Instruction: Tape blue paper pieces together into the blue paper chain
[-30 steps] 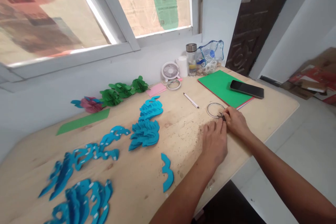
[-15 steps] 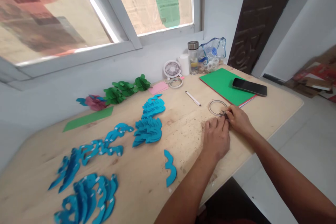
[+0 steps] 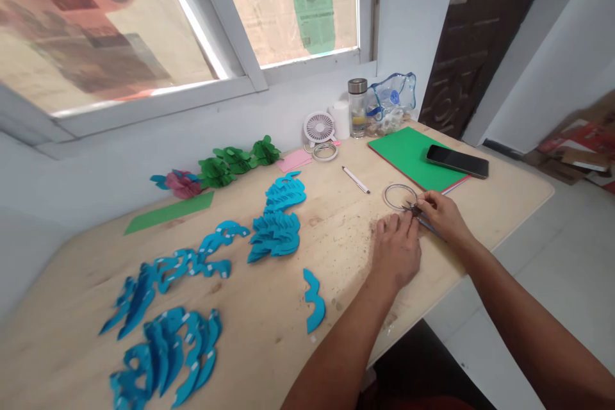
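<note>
On the table's right half lies a coil of silvery wire (image 3: 400,186) bent into a ring. My right hand (image 3: 439,213) pinches the wire at the ring's near right side between thumb and finger. Below those fingers are pliers (image 3: 429,225), their dark jaws against the ring and a handle running under my right hand. My left hand (image 3: 398,250) lies palm down on the wood, its fingers stretched forward and the fingertips beside the pliers' jaws. Whether they press on the pliers is hard to see.
Blue scalloped paper pieces (image 3: 273,234) cover the table's left and middle. A pen (image 3: 356,179) lies beyond the ring. Green sheets (image 3: 408,154) carry a phone (image 3: 457,161). Along the wall stand paper flowers (image 3: 216,172), a small fan (image 3: 319,128) and a bottle (image 3: 357,109).
My right hand has lifted and shifted slightly right, so the pliers' handle beneath it now shows. The left hand stays almost where it was. The view has turned slightly.
</note>
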Tool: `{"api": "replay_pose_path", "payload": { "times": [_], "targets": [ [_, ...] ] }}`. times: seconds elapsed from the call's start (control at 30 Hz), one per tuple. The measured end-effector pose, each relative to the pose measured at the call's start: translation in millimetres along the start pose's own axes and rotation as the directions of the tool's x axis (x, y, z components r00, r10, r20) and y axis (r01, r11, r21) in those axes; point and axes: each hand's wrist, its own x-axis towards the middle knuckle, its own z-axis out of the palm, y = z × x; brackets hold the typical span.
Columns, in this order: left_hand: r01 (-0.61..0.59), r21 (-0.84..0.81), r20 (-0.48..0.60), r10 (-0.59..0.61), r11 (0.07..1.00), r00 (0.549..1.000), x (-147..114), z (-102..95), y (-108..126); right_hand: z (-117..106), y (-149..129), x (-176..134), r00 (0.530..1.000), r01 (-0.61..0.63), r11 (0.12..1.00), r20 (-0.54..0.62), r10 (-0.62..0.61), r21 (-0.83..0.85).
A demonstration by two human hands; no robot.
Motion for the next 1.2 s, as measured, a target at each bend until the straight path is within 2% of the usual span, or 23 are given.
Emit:
{"api": "replay_pose_path", "payload": {
  "times": [0.27, 0.47, 1.03, 1.2],
  "targets": [
    [0.003, -0.003, 0.002, -0.003, 1.000, 1.000, -0.3, 0.5, 0.2, -2.9, -3.1, 0.9, 0.996, 0.038, 0.992, 0.080, -0.047, 0.120],
    [0.004, -0.009, -0.001, -0.004, 1.000, 1.000, -0.3, 1.9, -0.2, -3.8, 0.2, 0.7, 0.990, 0.067, 0.990, 0.112, -0.081, 0.121],
    [0.011, -0.020, 0.001, -0.011, 1.000, 1.000, -0.5, 1.3, -0.4, 2.0, 3.5, 9.7, 0.981, 0.152, 0.974, 0.146, -0.128, -0.169],
    [0.011, -0.014, -0.008, -0.011, 1.000, 1.000, 0.0, 0.7, 0.2, 2.8, 3.4, 8.4, 0.975, 0.193, 0.964, 0.146, -0.168, -0.184]
  ]
}}
